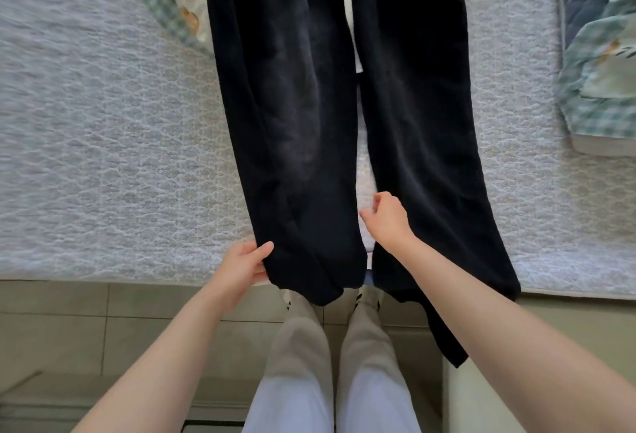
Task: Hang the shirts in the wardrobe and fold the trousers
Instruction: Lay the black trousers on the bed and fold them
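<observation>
2 trousers (285, 105) legs overhang bed (103, 157) edge; left hand (244, 267) grips hem

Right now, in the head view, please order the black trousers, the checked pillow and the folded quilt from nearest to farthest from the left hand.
1. black trousers: gripped at the hem by the left hand.
2. checked pillow: up the bed, on the left.
3. folded quilt: across the bed, far right.
</observation>
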`<action>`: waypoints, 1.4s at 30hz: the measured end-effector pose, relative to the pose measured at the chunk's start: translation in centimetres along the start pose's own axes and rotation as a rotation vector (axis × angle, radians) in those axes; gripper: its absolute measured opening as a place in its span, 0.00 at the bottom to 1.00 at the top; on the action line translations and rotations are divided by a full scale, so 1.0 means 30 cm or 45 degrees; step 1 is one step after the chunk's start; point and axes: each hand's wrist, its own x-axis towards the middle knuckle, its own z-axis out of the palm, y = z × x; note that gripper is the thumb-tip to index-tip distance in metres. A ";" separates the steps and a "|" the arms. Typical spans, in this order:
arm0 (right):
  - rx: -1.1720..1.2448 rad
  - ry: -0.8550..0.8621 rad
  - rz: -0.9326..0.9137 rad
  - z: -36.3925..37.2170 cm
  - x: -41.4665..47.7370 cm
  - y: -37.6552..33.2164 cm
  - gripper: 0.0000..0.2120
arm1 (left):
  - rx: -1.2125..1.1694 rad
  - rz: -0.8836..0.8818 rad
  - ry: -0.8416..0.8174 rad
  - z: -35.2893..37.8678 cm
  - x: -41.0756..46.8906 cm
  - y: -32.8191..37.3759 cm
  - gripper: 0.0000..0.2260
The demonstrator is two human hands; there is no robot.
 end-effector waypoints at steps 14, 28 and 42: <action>0.508 -0.724 0.014 0.115 -0.217 0.024 0.19 | 0.064 0.141 0.242 0.013 -0.039 0.017 0.17; 0.617 -0.237 -0.088 0.058 -0.329 0.124 0.07 | 0.475 -0.007 0.337 -0.133 -0.081 -0.015 0.12; 0.461 -0.593 -0.011 0.038 -0.348 0.214 0.17 | 0.210 -0.028 0.130 -0.205 -0.120 -0.085 0.09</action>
